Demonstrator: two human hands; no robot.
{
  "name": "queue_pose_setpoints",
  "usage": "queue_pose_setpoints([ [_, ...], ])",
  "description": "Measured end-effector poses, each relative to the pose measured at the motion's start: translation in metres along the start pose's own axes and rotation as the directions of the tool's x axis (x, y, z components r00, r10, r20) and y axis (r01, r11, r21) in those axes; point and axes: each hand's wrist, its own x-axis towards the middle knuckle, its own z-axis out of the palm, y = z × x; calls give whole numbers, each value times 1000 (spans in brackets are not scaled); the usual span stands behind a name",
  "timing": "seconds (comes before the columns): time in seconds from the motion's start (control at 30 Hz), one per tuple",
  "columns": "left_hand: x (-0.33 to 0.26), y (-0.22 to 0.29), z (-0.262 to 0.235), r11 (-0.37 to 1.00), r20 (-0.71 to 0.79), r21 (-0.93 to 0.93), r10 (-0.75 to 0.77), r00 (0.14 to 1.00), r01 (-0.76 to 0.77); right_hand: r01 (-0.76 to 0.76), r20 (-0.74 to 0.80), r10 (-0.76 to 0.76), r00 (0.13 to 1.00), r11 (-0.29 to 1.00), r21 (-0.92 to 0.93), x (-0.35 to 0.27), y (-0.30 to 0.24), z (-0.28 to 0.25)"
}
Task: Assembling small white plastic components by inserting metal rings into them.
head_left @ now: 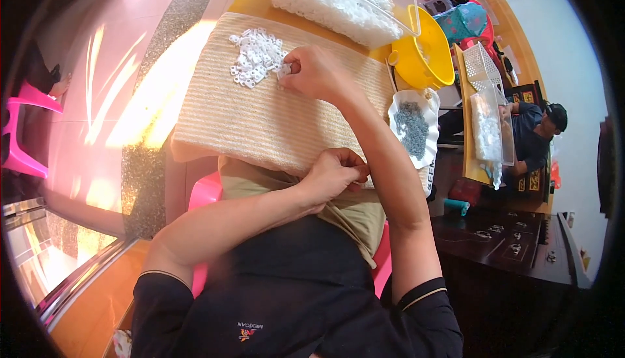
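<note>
A loose pile of small white plastic pieces with holes (254,58) lies on a striped beige towel (247,127) spread over the work surface. At the pile's right edge, my right hand (317,74) pinches one of these white pieces (284,71) between thumb and fingers. My left hand (327,177) is held low at the towel's near edge, below my right forearm. Its fingers are closed in a pinch; whatever they hold is too small or hidden to make out. To the right, a white wavy-rimmed dish (395,110) contains many small grey pieces (412,130).
Beyond the towel stands a clear plastic bin (413,22) full of white pieces, with a yellow basin (444,61) beside it. Another person (530,140) sits at the right near a clear tray (507,143). A pink stool (26,133) stands at the far left.
</note>
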Motion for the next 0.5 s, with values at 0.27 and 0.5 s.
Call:
queue_pose_setpoints([
  [0.27, -2, -2, 0, 1000, -27, 3, 10, 1000, -10, 19, 32, -21, 999, 997, 81, 9, -12, 4],
  [0.5, -2, 4, 5, 1000, -13, 27, 2, 1000, -2, 163, -95, -137, 986, 904, 395, 12, 4, 12],
])
